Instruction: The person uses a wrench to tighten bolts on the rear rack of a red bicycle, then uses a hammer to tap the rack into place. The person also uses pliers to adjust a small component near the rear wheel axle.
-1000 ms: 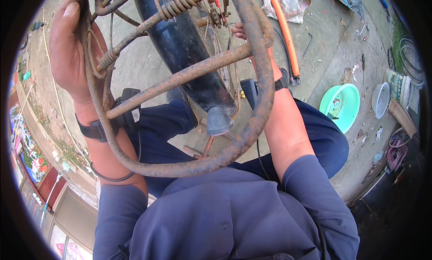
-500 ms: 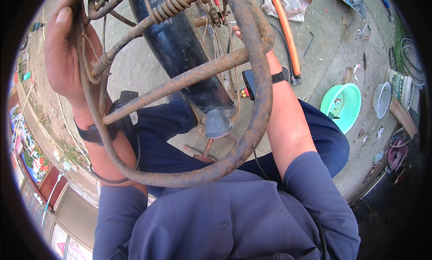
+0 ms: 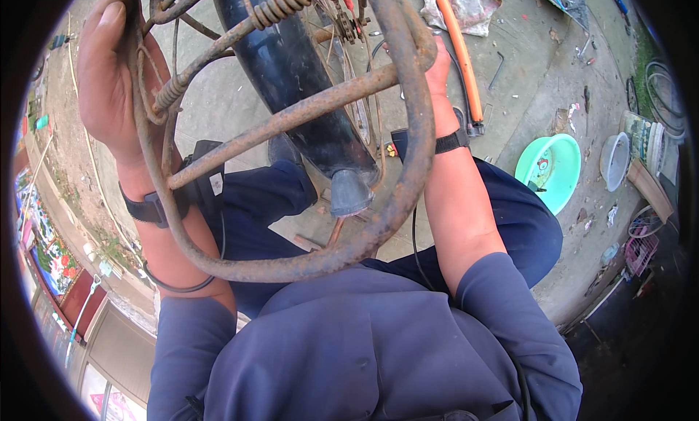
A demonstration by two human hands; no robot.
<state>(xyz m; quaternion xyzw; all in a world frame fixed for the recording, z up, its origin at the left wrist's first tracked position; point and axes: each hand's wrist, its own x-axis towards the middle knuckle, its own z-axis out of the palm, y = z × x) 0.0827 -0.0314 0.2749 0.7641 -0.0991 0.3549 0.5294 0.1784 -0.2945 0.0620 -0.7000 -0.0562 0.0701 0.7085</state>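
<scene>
Fingers (image 3: pixel 111 14) of two bare hands, one on each side, show around one rusty tubular bicycle carrier (image 3: pixel 287 126). At the carrier's left side is the left hand (image 3: pixel 108 93), thumb raised beside the tubing and the rest of the digits mostly hidden behind it; I cannot tell whether they close on the metal. Beyond its right side is the right hand (image 3: pixel 437 75), partly covered by the bent tube, so its grip cannot be told either.

Both forearms reach forward from the body, one outside each side of the carrier, each with one black wrist strap: left (image 3: pixel 149 210), right (image 3: pixel 453 141). The carrier thus lies between the hands, nearest to the left thumb, its rounded end towards the person's body.

On the carrier are at least two wire coils, one high (image 3: pixel 280 12) and one near the left hand (image 3: pixel 169 93). Below its crossbar runs one black mudguard (image 3: pixel 280 64), ending in one grey cone-shaped piece (image 3: pixel 351 194).

Right of the carrier lie one orange tube (image 3: pixel 459 49), one L-shaped hex key (image 3: pixel 497 70) and two basins, one mint green (image 3: pixel 527 166) and one greyish (image 3: pixel 617 162) farther out.
</scene>
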